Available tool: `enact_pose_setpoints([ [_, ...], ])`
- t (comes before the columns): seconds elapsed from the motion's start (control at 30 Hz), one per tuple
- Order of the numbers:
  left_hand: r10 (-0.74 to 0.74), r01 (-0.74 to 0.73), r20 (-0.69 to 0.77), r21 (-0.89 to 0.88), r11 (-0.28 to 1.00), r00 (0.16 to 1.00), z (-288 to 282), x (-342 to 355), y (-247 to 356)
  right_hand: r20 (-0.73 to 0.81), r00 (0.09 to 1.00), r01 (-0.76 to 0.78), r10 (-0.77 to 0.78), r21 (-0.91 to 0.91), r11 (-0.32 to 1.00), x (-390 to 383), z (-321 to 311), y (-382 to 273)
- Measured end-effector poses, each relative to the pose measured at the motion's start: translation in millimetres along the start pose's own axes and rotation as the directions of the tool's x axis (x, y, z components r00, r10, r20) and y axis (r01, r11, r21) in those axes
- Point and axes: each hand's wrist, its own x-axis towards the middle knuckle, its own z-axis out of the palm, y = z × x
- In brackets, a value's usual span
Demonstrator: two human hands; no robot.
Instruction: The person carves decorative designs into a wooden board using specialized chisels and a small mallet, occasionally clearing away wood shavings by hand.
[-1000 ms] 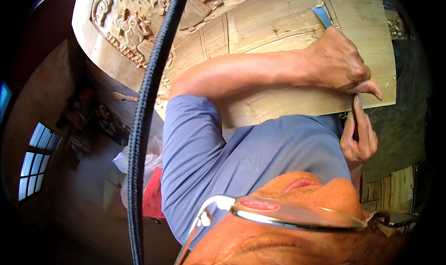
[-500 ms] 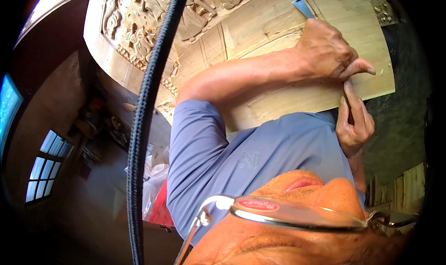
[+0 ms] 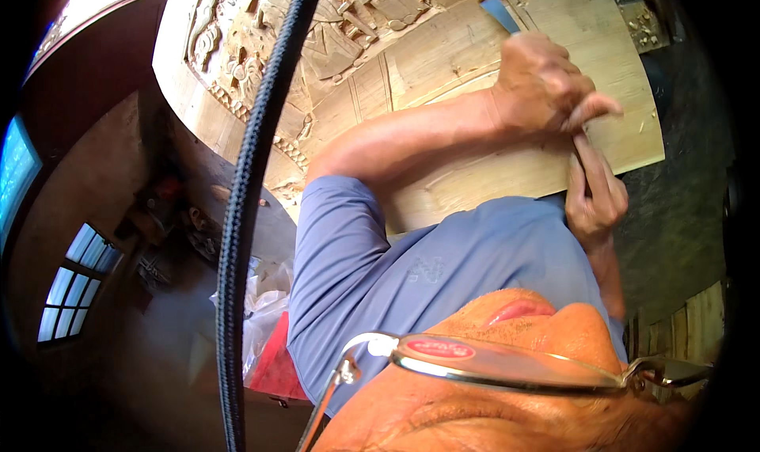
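Note:
My left hand (image 3: 546, 88) is wrapped in a fist round a chisel, with its thumb sticking out on the near side. The flat blue-grey chisel blade (image 3: 500, 15) shows beyond the fist, over a pale wooden panel (image 3: 451, 191). Just nearer, my right hand (image 3: 595, 199) is at the tool's near end, its fingers stretched along it and touching the left hand by the thumb. Most of the handle is hidden by the hands. Raised carving (image 3: 317, 40) covers the panel's far left part, and cut lines run across the plainer wood beside the blade.
A dark braided cable (image 3: 252, 159) hangs across the view at left. Wood chips (image 3: 645, 24) lie past the panel's far right edge. Low at left are a clear plastic bag (image 3: 265, 309) and a red surface (image 3: 277, 365). Boards (image 3: 697, 325) stand at the lower right.
Both hands and the chisel have shifted slightly left over the panel. The view has also turned a little. The grip looks the same.

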Motion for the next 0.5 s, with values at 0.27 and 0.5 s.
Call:
enact_pose_setpoints([
  [0.27, 0.182, -0.081, 0.294, -0.327, 0.942, 0.938, 1, -8, 16, 0.111, 0.986, -0.127, 0.126, 0.003, 0.992, -21, -43, -12],
  [0.5, 0.188, -0.077, 0.310, -0.337, 0.938, 0.932, 3, -8, 16, 0.141, 0.983, -0.120, 0.119, 0.000, 0.993, -18, -50, -16],
])
